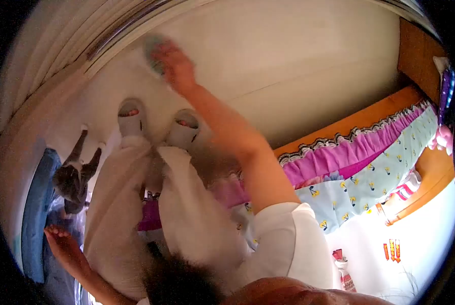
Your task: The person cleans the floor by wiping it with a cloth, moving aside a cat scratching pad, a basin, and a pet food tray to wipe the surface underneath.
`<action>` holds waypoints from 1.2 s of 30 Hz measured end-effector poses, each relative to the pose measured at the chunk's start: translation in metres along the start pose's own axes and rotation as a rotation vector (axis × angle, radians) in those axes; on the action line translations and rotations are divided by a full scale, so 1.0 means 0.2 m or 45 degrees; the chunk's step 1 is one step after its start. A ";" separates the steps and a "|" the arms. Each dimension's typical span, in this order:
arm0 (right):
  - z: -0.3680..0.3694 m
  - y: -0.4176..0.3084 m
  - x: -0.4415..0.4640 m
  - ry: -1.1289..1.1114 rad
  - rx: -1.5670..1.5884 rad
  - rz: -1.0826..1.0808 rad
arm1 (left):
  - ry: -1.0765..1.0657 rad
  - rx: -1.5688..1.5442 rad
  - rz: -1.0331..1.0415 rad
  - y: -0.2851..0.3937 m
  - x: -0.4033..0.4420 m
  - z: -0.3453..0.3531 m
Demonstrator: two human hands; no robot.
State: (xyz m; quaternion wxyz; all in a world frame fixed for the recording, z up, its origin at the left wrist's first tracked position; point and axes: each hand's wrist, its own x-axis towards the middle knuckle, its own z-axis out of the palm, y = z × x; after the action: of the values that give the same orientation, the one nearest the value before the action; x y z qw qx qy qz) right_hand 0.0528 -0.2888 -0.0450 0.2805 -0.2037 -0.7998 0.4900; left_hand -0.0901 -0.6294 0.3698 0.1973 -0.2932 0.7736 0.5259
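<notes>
My right hand [175,66] reaches far forward, its fingers closed over a grey-green cloth-like pad [154,53], which lies against the pale floor. Motion blurs both, and the pad's exact kind is unclear. Low on the left, beside my thigh, my left hand [60,238] has its fingers curled in, with nothing visible in them. Just above that hand is a dark grey cat [74,180] with white paws, stretched out on the floor. My feet, in grey slippers [182,128], stand between the cat and my right arm.
To the right is a wooden bed [349,114] with a purple ruffled cover [329,155] and a pale blue patterned sheet [359,193]. A beige curtain [49,66] hangs at upper left. A blue padded edge [36,218] borders the left. Small orange-red packets [391,250] lie lower right.
</notes>
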 end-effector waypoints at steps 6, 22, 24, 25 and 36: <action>-1.36 0.70 0.06 0.754 -0.277 0.516 | -0.002 -0.221 -0.045 -0.03 0.18 -0.38; -1.26 1.02 0.41 0.574 -0.820 0.476 | -0.648 -0.777 -0.489 0.06 0.03 -0.03; -0.86 0.74 0.27 0.468 -0.894 0.343 | -0.260 -0.398 -0.243 0.06 -0.08 0.24; -0.67 0.61 0.18 0.368 -0.898 0.271 | -0.104 -0.224 -0.168 0.06 -0.12 0.36; 0.05 0.09 -0.25 -0.005 -0.225 0.091 | -0.280 -0.509 -0.240 0.15 -0.25 0.53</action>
State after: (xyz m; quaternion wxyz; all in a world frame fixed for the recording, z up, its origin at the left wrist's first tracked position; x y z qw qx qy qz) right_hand 0.0849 -0.3169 -0.0776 0.2424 -0.2550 -0.8327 0.4277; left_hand -0.0729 -0.5103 0.3831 0.2668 -0.3384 0.5973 0.6765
